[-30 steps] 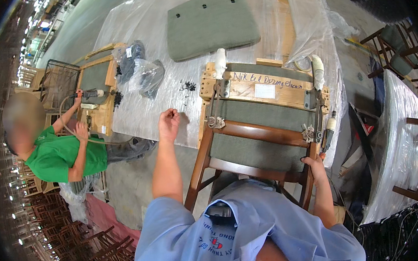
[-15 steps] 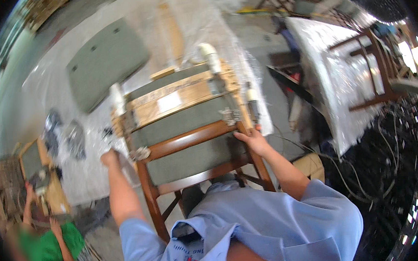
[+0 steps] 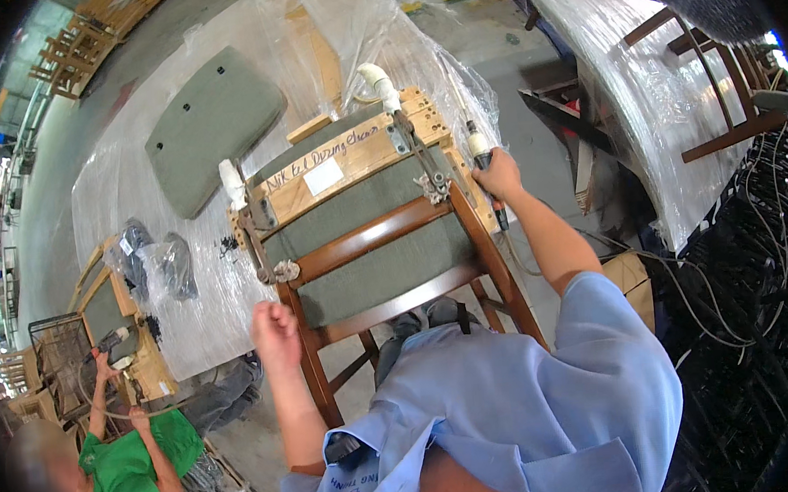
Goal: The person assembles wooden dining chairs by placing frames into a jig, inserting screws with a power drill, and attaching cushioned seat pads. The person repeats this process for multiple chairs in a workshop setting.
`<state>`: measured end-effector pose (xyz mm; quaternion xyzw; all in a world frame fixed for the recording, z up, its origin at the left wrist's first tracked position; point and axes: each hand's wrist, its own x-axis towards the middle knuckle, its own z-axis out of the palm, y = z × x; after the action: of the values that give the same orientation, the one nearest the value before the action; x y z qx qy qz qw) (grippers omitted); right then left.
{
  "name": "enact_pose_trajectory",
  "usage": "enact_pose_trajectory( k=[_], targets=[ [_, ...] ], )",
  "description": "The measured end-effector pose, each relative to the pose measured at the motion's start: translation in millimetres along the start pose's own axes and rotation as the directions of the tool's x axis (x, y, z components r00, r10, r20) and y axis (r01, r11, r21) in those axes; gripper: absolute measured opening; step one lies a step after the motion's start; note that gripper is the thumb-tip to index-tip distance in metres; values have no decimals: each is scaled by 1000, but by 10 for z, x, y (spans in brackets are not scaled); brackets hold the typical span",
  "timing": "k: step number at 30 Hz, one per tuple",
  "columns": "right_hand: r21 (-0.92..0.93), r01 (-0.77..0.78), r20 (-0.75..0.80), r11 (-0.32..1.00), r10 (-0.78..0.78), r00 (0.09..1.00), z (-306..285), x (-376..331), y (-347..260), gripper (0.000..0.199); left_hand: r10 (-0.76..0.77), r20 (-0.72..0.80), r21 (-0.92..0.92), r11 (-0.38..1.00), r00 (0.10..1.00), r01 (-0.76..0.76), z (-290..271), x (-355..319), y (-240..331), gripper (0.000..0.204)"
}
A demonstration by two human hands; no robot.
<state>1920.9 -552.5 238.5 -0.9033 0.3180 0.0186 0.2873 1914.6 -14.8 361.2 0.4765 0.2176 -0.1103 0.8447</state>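
Observation:
A brown wooden chair frame (image 3: 370, 239) lies in front of me against a grey-green padded panel (image 3: 369, 280). Clamped across it is a wooden jig (image 3: 346, 162) with metal toggle clamps and white-wrapped handles. My right hand (image 3: 500, 177) is wrapped around a power screwdriver (image 3: 481, 151) beside the jig's right end. Just left of the chair's left post, my left hand (image 3: 275, 327) is raised with its fingers curled in; what it holds, if anything, is hidden. Some small dark pieces (image 3: 227, 245) lie by the jig's left end.
Plastic film covers the table (image 3: 223, 306). On it lie another grey-green panel (image 3: 214, 131) and dark items in plastic bags (image 3: 169, 268). A co-worker in green (image 3: 143, 465) works at lower left. At right stand a film-wrapped table (image 3: 642, 106) and a black heap with cables (image 3: 742, 311).
My right hand has left the chair's right post and moved up onto the screwdriver. My left hand has drawn back from the table's left side toward the chair post, its fingers curled.

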Motion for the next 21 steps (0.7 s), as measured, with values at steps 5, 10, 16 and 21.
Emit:
enact_pose_trajectory(
  k=[5,10,16,21],
  targets=[
    [413,-158,222,897,69,973,-575,-230,218,57,-191,253,145,977,948,158,682,-501,-506,7],
    [770,-193,348,608,-147,926,-1508,-1811,17,62,-283,412,164,958,866,235,833,-837,-857,8],
    [633,-405,637,660,-147,757,-2056,-4311,-310,82,-233,536,238,964,812,120,715,-823,-1118,4],
    [487,-270,684,830,-171,709,-1606,-5747,146,62,-284,466,224,954,838,198,667,-619,-1203,11]
  ],
)
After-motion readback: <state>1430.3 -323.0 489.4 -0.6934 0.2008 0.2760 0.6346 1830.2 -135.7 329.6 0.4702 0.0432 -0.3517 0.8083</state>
